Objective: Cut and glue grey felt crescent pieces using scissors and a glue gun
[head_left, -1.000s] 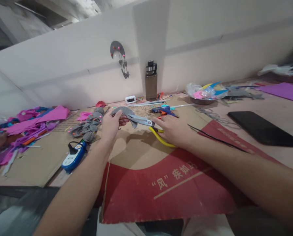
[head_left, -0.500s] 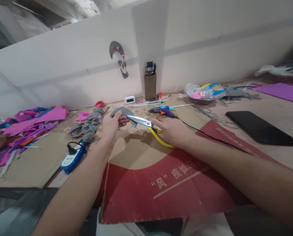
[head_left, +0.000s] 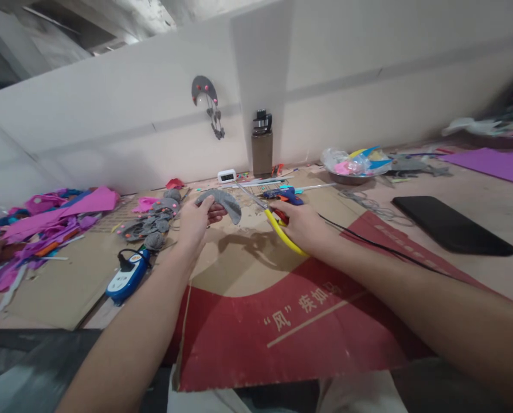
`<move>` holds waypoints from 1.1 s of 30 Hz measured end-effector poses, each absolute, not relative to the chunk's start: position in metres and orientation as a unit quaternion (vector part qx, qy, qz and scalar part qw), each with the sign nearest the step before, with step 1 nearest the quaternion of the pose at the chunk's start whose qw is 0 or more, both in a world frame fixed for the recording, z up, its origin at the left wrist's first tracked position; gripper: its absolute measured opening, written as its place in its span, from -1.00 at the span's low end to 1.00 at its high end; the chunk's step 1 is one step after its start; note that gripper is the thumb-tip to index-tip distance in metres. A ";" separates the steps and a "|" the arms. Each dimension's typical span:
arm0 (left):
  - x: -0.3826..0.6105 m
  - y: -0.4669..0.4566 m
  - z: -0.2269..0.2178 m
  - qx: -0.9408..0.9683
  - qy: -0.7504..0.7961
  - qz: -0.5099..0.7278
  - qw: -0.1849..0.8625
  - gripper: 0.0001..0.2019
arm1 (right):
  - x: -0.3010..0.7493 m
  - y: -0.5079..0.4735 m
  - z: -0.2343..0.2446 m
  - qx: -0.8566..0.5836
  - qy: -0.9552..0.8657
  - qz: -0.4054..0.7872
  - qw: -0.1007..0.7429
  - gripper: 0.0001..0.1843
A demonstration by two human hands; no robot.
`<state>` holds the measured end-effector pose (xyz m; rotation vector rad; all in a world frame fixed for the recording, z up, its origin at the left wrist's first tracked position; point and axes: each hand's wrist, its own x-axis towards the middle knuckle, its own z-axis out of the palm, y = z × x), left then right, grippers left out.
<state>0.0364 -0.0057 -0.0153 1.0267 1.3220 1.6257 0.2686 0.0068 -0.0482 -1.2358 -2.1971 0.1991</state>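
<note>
A grey felt crescent [head_left: 226, 202] is held in the air by the person's left hand [head_left: 196, 221], pinched at its left end between thumb and fingers, with its curve arched upward and its free tip turned down to the right. By the right hand [head_left: 301, 223], closed around the yellow handles, a pair of scissors [head_left: 282, 234] is gripped; the exact placing of the fingers in the loops cannot be told. The blades are pointed away, up and to the left, near the crescent but apart from it.

Both are held above a flat cardboard sheet [head_left: 299, 355], printed in red with Chinese characters along its near part. Just beyond the right hand a blue glue gun [head_left: 284, 195] is seen, and farther back a small white digital clock [head_left: 227, 176] and a brown bottle [head_left: 262, 154] are set by the wall. On the wall a grey crescent ornament [head_left: 205, 88] with pink and red dots is hung. To the left a blue-and-white extension socket [head_left: 127, 280] is placed; to the right, a black smartphone [head_left: 454, 225].
</note>
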 end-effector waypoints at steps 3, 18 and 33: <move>0.036 -0.005 -0.015 0.413 0.506 0.645 0.398 -0.79 | 0.270 0.013 -0.051 -0.451 -0.811 0.148 0.343 -0.69; 0.065 -0.016 -0.017 0.430 0.422 0.622 0.500 -0.74 | 0.247 -0.013 -0.027 -0.320 -0.562 0.581 0.493 -0.40; 0.069 -0.018 -0.019 0.430 0.409 0.610 0.525 -0.81 | 0.254 -0.007 -0.031 -0.357 -0.725 0.395 0.437 -0.53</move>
